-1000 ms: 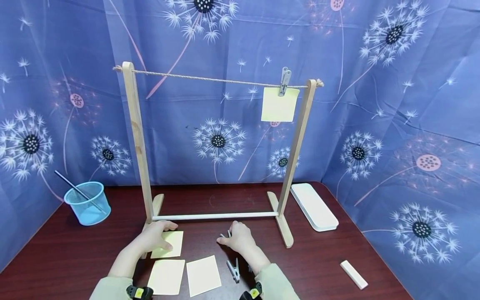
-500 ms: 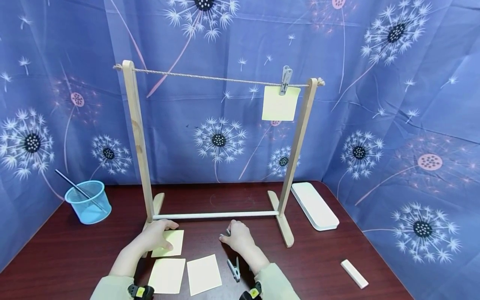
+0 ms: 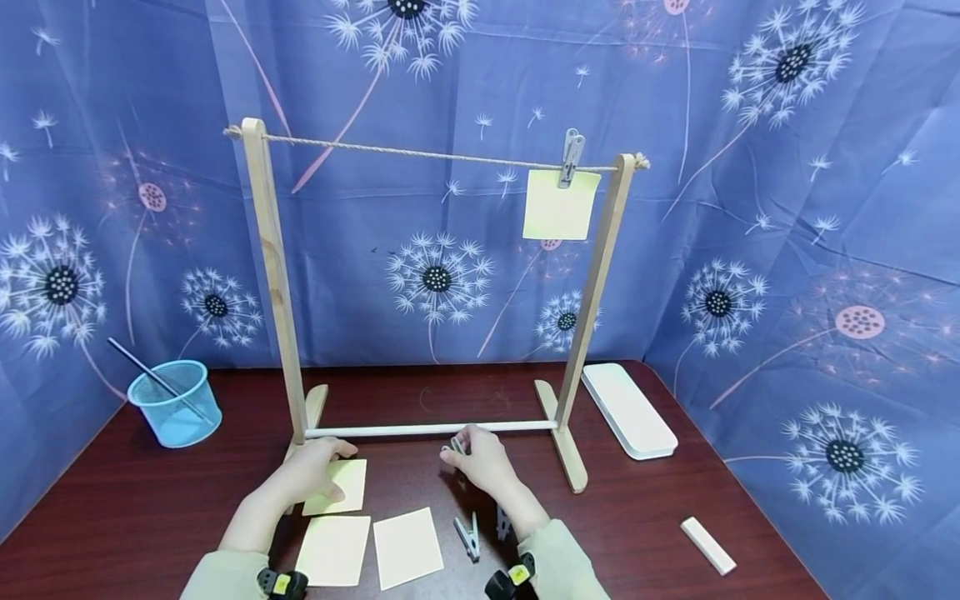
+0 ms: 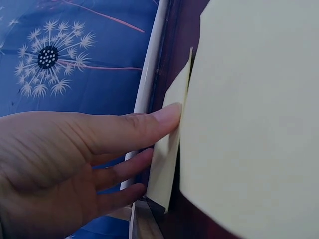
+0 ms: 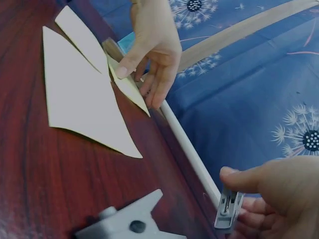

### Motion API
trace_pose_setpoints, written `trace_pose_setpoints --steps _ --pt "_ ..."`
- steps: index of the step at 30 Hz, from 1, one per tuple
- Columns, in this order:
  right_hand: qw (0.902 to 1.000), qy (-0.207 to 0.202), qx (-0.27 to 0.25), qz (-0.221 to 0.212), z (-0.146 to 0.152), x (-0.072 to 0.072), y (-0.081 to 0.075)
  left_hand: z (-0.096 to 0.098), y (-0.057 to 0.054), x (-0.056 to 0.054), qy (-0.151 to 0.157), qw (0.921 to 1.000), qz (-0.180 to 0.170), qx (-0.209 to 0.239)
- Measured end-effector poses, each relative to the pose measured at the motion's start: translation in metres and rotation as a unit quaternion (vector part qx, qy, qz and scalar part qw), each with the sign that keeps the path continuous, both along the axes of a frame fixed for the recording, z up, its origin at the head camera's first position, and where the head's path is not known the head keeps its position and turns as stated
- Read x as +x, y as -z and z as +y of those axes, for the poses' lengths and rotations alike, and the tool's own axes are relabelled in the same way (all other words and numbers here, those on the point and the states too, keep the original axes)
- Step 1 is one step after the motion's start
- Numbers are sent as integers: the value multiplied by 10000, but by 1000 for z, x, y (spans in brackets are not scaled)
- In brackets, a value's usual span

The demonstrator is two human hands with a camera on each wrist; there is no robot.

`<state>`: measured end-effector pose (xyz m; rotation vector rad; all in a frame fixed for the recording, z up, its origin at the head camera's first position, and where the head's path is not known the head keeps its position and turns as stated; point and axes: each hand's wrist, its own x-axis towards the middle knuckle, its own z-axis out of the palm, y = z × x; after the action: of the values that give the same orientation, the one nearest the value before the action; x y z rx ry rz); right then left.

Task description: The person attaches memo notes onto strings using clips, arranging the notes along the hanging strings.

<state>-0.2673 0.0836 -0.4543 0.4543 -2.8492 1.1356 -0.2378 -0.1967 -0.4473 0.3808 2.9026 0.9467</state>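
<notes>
My left hand (image 3: 306, 475) is at the foot of the wooden stand's left post and pinches a pale yellow sticky note (image 3: 351, 482). Its thumb lies on the note's face and the other fingers are behind, as the left wrist view shows. Between thumb and fingers of my right hand (image 3: 486, 463) is a grey clothespin (image 5: 229, 211), close to the stand's white bottom bar (image 3: 427, 430). Two more sticky notes, one on the left (image 3: 333, 550) and one on the right (image 3: 408, 546), lie nearer me. Beside them lie a spread clothespin (image 3: 468, 537) and another clothespin (image 3: 502, 523) by my right wrist.
A rope (image 3: 420, 153) spans the stand's posts. From its right end hangs a sticky note (image 3: 557, 212) under a clothespin (image 3: 572, 158). Around the stand are a blue mesh cup (image 3: 176, 408) holding a dark stick, a white case (image 3: 630, 412) and a small white bar (image 3: 708, 546).
My right hand has moved slightly forward and up with the clothespin, uncovering another clothespin near the wrist. My left hand stays in place at the sticky note.
</notes>
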Motion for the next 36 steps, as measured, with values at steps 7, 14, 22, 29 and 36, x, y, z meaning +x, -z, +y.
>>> trace_pose_setpoints --steps 7,14,22,29,36 --pt "9949 -427 -908 -120 5 -5 -5 0 2 -2 40 9999 93 -134" --pt "9832 -781 -1607 -377 9 -8 -4 -4 5 -3 275 9990 280 -207" --pt "9789 -842 -1700 -761 12 -4 -11 -3 5 -3 324 9984 324 -327" --pt "9771 -883 -1740 -851 12 -4 -13 -3 5 -3 303 9978 471 -349" --pt "9756 -892 -1827 -831 14 -7 -6 -5 7 -5 370 9980 489 -127"
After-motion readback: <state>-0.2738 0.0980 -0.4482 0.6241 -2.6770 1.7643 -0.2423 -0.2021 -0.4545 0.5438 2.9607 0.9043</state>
